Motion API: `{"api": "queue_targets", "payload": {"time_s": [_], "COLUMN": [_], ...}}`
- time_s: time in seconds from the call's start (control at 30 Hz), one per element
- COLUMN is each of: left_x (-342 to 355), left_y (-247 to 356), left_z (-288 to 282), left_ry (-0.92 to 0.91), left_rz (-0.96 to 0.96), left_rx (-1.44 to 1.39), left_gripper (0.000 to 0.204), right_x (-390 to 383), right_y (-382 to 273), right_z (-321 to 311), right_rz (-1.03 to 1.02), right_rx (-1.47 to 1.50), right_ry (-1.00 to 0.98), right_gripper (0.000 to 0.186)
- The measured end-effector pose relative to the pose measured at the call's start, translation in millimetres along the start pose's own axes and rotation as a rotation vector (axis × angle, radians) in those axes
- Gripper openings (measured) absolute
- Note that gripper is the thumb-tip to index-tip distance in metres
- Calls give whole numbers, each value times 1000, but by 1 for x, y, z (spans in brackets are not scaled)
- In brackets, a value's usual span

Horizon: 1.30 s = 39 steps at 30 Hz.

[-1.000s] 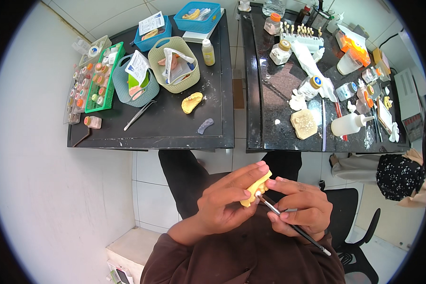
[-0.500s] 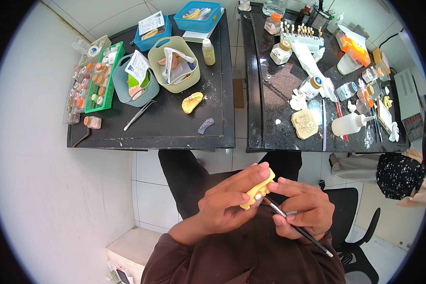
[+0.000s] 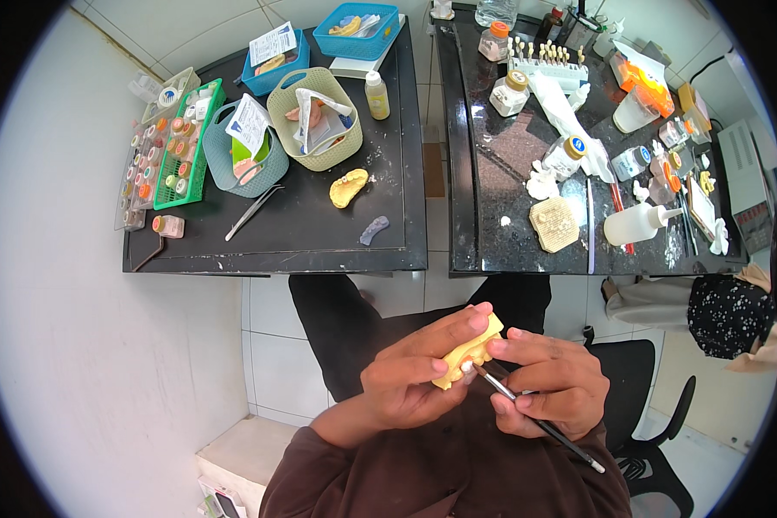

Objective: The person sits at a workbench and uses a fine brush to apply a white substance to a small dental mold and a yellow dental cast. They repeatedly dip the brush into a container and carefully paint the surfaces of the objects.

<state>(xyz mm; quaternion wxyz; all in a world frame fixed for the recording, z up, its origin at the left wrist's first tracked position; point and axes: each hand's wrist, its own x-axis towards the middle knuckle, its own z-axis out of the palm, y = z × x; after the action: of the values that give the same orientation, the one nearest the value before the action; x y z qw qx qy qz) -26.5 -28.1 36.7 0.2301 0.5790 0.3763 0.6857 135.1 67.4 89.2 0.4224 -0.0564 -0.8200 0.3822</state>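
Note:
My left hand (image 3: pixel 403 371) is closed around a yellow dental plaster cast (image 3: pixel 473 347), held above my lap with its row of teeth facing me. One tooth (image 3: pixel 467 366) on the cast is white. My right hand (image 3: pixel 559 382) grips a slim brush (image 3: pixel 570 445) with a dark handle and a silver ferrule, and its brown tip meets the cast beside the white tooth. Fingertips of the right hand also rest against the cast's edge. On the left table lie another yellow cast (image 3: pixel 349 187), a grey-purple curved piece (image 3: pixel 374 230) and tweezers (image 3: pixel 255 211).
Baskets, one beige (image 3: pixel 316 142), stand on the left table near a green rack (image 3: pixel 181 160) of small jars. The right table carries a honeycomb block (image 3: pixel 554 226), a white squeeze bottle (image 3: pixel 632 224), several jars and a tooth shade guide (image 3: pixel 547 67). A black chair (image 3: pixel 637 380) is at my right.
The brush has shifted slightly left and its tip now shows against the cast by the white tooth. The cast has turned a little, showing more of its face.

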Motion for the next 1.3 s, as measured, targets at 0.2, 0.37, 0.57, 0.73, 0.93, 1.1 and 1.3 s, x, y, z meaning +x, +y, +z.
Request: {"api": "queue_targets", "payload": {"time_s": [0.2, 0.37, 0.57, 0.73, 0.93, 1.1, 1.3], "left_x": [-1, 3, 4, 7, 9, 9, 9], "left_y": [-1, 1, 0, 2, 3, 1, 1], "left_z": [2, 1, -1, -2, -7, -11, -14], "left_ry": [8, 0, -1, 21, -16, -49, -64], "left_rz": [14, 41, 68, 65, 67, 92, 90], "left_rx": [3, 40, 46, 72, 128, 164, 211], "left_gripper": [47, 48, 50, 45, 50, 54, 55], "right_x": [0, -1, -1, 1, 0, 2, 2], "right_y": [-1, -1, -2, -3, -2, -2, -2], "right_z": [-1, -1, -1, -1, -1, -1, 1], "right_rz": [-4, -9, 18, 28, 42, 37, 47], "right_rx": [8, -7, 19, 18, -4, -38, -70], "right_ry": [-4, -4, 4, 0, -10, -28, -39], "right_gripper": [31, 31, 31, 29, 28, 30, 31]}}
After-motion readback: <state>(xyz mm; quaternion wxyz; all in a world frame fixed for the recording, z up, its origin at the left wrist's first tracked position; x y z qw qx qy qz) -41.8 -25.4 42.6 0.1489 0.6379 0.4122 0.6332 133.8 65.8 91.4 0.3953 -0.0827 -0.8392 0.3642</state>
